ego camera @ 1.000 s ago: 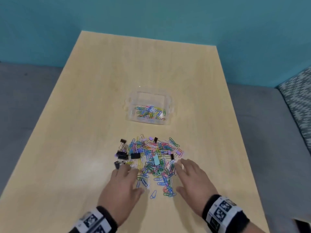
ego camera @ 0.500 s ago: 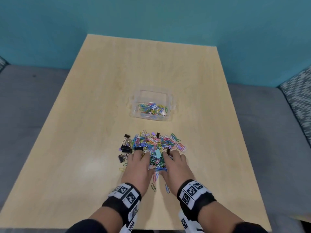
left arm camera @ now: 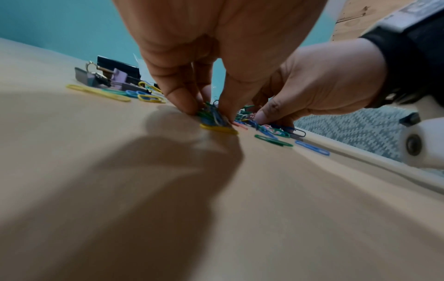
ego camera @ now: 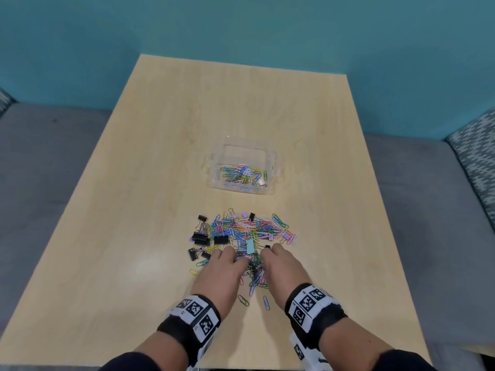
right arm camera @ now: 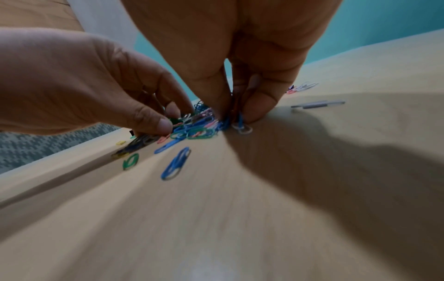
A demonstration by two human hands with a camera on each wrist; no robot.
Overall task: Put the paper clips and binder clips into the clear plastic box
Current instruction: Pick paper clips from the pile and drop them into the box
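A heap of coloured paper clips (ego camera: 251, 231) lies on the wooden table (ego camera: 160, 183), with black binder clips (ego camera: 201, 238) along its left side. Beyond it stands the clear plastic box (ego camera: 242, 171), which holds several paper clips. Both hands are at the heap's near edge, side by side. My left hand (ego camera: 222, 266) pinches a bunch of paper clips (left arm camera: 212, 117) between thumb and curled fingers. My right hand (ego camera: 281, 263) pinches another bunch of paper clips (right arm camera: 234, 119) against the tabletop. What lies under the palms is hidden.
Two stray paper clips, one green (ego camera: 243, 300) and one blue (ego camera: 265, 302), lie between my wrists. Grey seating (ego camera: 48, 162) flanks the table on both sides, and a teal wall (ego camera: 241, 28) rises behind its far edge.
Both hands have come together from the heap's outer edges to its near middle. Their fingers have curled in and closed on clips.
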